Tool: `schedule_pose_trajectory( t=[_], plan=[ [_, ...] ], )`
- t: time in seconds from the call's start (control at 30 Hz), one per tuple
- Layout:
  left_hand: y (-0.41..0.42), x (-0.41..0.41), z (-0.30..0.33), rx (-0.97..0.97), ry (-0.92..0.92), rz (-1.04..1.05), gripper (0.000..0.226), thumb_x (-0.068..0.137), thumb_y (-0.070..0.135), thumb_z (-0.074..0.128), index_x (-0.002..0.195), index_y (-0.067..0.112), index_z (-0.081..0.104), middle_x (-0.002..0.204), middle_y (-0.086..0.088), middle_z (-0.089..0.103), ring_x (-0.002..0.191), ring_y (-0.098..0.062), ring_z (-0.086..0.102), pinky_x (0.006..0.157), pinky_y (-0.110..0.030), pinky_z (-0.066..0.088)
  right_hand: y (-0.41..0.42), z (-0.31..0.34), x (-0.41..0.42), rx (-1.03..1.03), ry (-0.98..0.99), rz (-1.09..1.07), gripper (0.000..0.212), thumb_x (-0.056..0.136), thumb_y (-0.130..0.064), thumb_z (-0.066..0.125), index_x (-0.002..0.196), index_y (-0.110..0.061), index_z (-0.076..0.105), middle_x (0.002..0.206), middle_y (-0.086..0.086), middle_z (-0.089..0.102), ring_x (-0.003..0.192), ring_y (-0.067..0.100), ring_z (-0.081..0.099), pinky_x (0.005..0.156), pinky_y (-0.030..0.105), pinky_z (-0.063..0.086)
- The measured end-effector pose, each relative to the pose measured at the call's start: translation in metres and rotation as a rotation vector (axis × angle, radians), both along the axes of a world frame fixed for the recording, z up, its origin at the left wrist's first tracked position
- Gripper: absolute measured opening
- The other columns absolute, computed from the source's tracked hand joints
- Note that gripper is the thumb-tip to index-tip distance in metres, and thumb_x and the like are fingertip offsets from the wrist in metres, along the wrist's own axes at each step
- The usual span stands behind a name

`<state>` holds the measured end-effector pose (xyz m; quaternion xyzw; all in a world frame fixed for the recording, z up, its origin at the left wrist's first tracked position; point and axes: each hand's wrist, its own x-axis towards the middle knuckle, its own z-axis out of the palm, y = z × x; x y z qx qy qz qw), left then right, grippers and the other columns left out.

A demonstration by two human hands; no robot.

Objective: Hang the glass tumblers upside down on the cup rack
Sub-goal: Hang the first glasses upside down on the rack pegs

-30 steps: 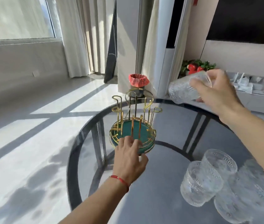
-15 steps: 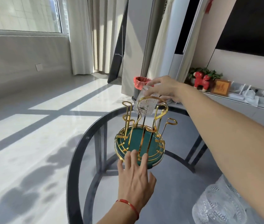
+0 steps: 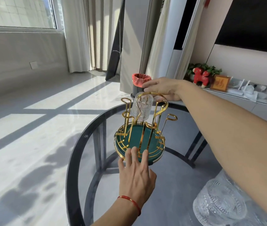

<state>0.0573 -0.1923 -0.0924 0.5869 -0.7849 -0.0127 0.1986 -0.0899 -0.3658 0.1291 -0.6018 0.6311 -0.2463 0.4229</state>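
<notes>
1. Two bare forearms enter from the lower edge and the right, neither covered by a sleeve at any visible point.
2. The left hand (image 3: 136, 175) wears no ring or glove; its nails are short and unpainted.
3. A thin red cord bracelet (image 3: 130, 203) circles the left wrist, with small gold-toned beads set along it near the top of the wrist.
4. The right hand (image 3: 163, 88) is likewise bare, with no watch, band or ring on the parts that show.
5. The right forearm fills much of the right side of the view, unclothed up to the frame's edge.
</notes>
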Motion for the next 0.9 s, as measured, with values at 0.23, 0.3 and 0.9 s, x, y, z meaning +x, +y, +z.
schedule_pose_trajectory(
  t=[0.23,0.3,0.9],
  plan=[
    [0.037,-0.01,0.042,-0.131,0.26,-0.262,0.063,0.068,0.024,0.066,0.129,0.011,0.052,0.13,-0.014,0.049,0.117,-0.035,0.048,0.096,-0.049,0.048,0.126,-0.004,-0.047,-0.472,0.156,-0.301,0.02,0.093,-0.013,0.062,0.101,-0.024,0.076,0.099,0.003,0.071,0.102,0.023,0.067,0.097,0.05,0.057],
    [0.058,-0.021,0.052,-0.072,0.425,-0.498,0.06,0.072,0.028,0.063,0.129,0.012,0.051,0.125,-0.007,0.049,0.112,-0.027,0.048,0.095,-0.044,0.047,0.178,-0.014,-0.06,-0.514,0.169,-0.336,0.019,0.091,-0.016,0.061,0.096,-0.025,0.077,0.096,0.005,0.076,0.097,0.026,0.072,0.092,0.052,0.058],
    [0.088,-0.071,0.064,0.206,0.489,-0.564,0.099,0.069,0.05,0.088,0.15,0.017,0.042,0.136,-0.001,0.057,0.124,-0.015,0.054,0.105,-0.032,0.046,0.339,-0.109,-0.072,-0.801,0.345,-0.367,0.017,0.09,-0.005,0.064,0.092,-0.016,0.076,0.09,-0.009,0.076,0.084,0.012,0.07,0.081,0.036,0.057]
  ],
)
